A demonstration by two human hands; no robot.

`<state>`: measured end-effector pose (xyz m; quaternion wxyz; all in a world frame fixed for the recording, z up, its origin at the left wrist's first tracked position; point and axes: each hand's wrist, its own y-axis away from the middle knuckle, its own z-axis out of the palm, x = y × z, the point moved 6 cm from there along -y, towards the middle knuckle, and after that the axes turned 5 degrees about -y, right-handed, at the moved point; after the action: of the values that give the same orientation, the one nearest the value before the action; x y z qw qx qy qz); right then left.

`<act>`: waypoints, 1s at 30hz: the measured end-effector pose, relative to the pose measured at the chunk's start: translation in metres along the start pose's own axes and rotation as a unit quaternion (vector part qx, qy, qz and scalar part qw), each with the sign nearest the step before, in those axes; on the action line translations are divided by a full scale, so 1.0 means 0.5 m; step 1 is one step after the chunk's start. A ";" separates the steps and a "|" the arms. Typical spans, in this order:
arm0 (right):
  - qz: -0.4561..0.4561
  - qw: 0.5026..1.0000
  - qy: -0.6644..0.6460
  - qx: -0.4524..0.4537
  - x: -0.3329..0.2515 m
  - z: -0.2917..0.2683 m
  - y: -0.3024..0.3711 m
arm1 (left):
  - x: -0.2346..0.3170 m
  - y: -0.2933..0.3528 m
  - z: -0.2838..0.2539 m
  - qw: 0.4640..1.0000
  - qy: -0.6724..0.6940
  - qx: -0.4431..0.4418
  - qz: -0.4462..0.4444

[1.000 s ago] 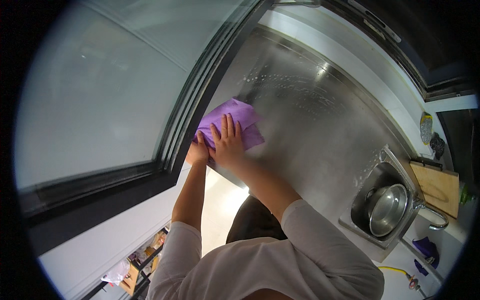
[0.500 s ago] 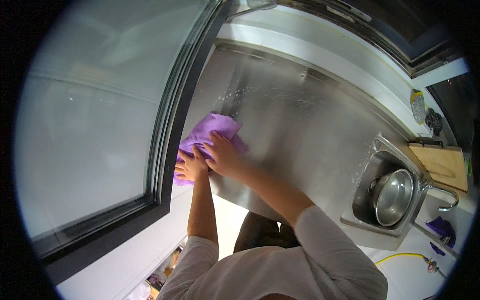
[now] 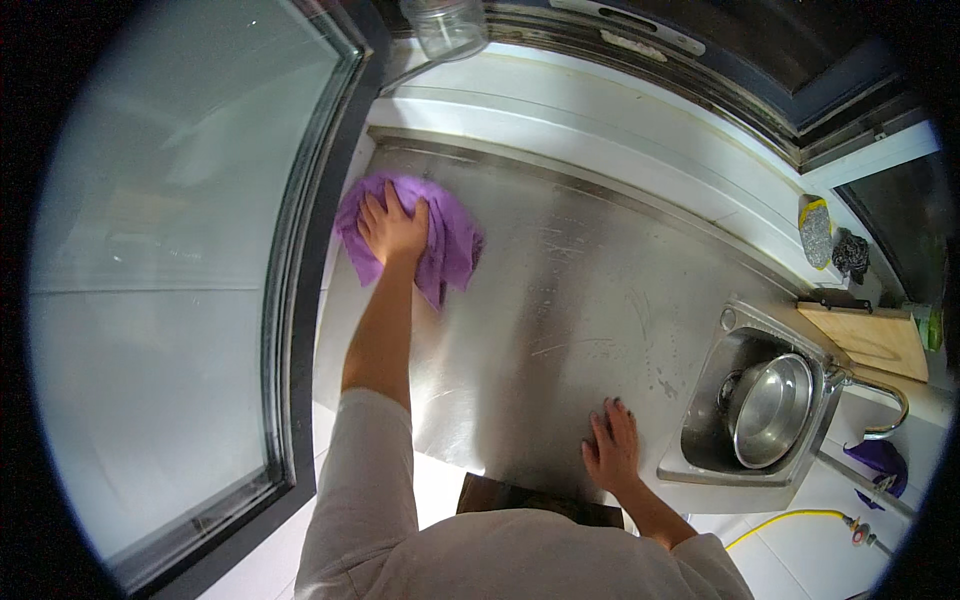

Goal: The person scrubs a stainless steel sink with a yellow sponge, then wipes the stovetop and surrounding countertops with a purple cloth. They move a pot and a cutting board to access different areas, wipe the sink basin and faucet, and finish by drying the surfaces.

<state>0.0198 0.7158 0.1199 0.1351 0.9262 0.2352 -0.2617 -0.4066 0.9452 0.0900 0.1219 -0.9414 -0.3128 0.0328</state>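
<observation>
Lying bunched and wrinkled at the far left part of a steel counter (image 3: 540,300), a purple cloth (image 3: 455,235) sits close beside the dark window frame (image 3: 283,300). The left hand (image 3: 394,232) presses on it from above, palm down, fingers spread over the fabric rather than clenched around it. Faint streaks and wet-looking marks show on the metal to the right of the cloth.

Well apart from it, near the counter's front edge, the right hand (image 3: 614,450) grasps nothing; its fingers are loosely extended, and it seems to rest on the steel, though contact is hard to judge from overhead.

Just right of that hand, a sink (image 3: 697,440) is set into the counter, with a round metal bowl (image 3: 772,410) tilted inside. A curved tap (image 3: 887,400) stands at the sink's right side, and a wooden board (image 3: 868,340) lies behind it. Farther back, a grey-and-yellow scrubber (image 3: 815,235) and a black crumpled bundle (image 3: 851,255) are side by side. A clear jar (image 3: 445,28) shows at the top.
</observation>
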 end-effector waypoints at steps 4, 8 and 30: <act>-0.003 0.999 0.052 -0.012 0.007 0.017 -0.001 | 0.049 -0.106 0.030 0.999 -0.035 -0.017 0.034; -0.019 0.999 0.029 0.019 0.012 0.013 -0.003 | 0.057 -0.131 0.044 0.998 0.035 -0.007 0.046; -0.073 0.996 0.022 0.043 0.013 -0.007 0.005 | 0.554 0.317 -0.134 0.941 0.124 -0.069 0.309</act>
<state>0.0273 0.7175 0.1193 0.0706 0.9171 0.2936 -0.2602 -0.0829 0.9738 0.1191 0.0785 -0.9944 0.0092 -0.0698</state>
